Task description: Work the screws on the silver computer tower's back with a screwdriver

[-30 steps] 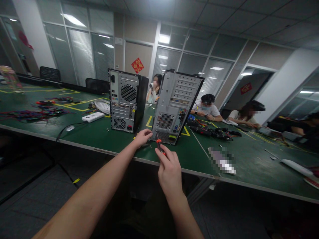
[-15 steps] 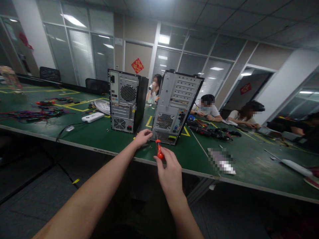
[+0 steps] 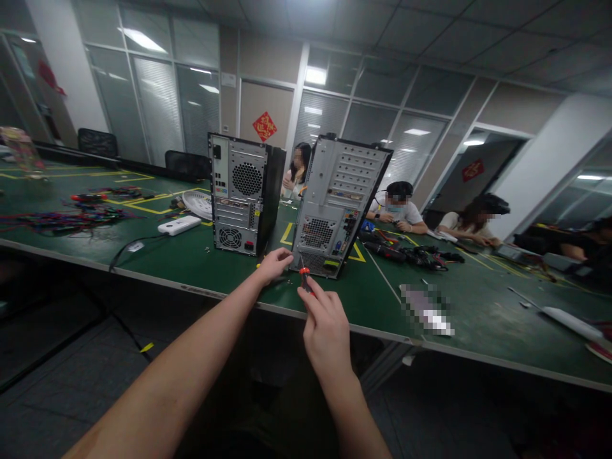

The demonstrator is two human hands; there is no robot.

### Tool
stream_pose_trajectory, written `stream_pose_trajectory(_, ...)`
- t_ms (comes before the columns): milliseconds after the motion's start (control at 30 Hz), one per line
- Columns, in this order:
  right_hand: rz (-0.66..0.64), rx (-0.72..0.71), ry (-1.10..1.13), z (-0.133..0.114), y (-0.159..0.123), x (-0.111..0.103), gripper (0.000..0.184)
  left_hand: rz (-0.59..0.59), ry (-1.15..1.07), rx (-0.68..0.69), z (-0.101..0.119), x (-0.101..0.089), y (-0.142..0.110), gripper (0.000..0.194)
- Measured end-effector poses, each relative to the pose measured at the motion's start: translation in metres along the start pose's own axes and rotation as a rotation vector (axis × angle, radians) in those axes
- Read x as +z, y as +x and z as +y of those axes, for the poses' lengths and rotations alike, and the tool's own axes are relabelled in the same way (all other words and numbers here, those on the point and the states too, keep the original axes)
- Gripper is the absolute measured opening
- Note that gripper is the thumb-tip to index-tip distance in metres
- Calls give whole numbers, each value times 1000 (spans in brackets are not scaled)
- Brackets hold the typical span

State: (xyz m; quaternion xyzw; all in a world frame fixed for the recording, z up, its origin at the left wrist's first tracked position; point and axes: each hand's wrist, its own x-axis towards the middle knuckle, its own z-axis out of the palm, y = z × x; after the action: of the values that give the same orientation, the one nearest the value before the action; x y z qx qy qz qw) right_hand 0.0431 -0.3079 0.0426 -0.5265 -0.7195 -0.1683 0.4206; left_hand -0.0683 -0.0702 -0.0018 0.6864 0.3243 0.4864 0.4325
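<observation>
My right hand [image 3: 327, 325] is closed around the red-and-black handle of a screwdriver [image 3: 305, 273]. Its thin shaft points up to the lower left of a computer tower [image 3: 329, 210], whose metal back with ports and vents faces me. Whether the tip touches a screw is too small to make out. Beside that tower's lower left edge is my left hand [image 3: 276, 264], fingers drawn together in a pinch; anything between them is hidden. A second computer tower [image 3: 236, 194] stands upright to the left, its back also towards me. Tiny screws [image 3: 291, 281] lie on the table below the hands.
On the green table [image 3: 191, 271] lie a white power strip [image 3: 179, 225], a white round dish [image 3: 197, 204] and coloured wires [image 3: 71, 218]. Right of the towers are black cables [image 3: 406, 250] and a pixelated flat object [image 3: 425, 309]. Several people sit across the table.
My right hand has shifted its grip up the screwdriver, its fingers now covering most of the handle. My left hand stays by the tower's edge.
</observation>
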Motion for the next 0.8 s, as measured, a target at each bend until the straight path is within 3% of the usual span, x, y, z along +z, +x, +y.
stream_pose_trajectory(133,-32,6,27,-2,0,0,47,-1,8,-7,4,-1,-2,31)
stream_pose_trajectory(333,111,138,183,0,-3,10,30,8,11,-2,2,0,-1,29)
stream_pose_trajectory(500,145,155,192,2,-2,10,28,20,5,13,2,1,0,28)
stream_pose_trajectory(800,-11,22,21,-1,-1,1,48,-4,-8,2,4,0,-1,32)
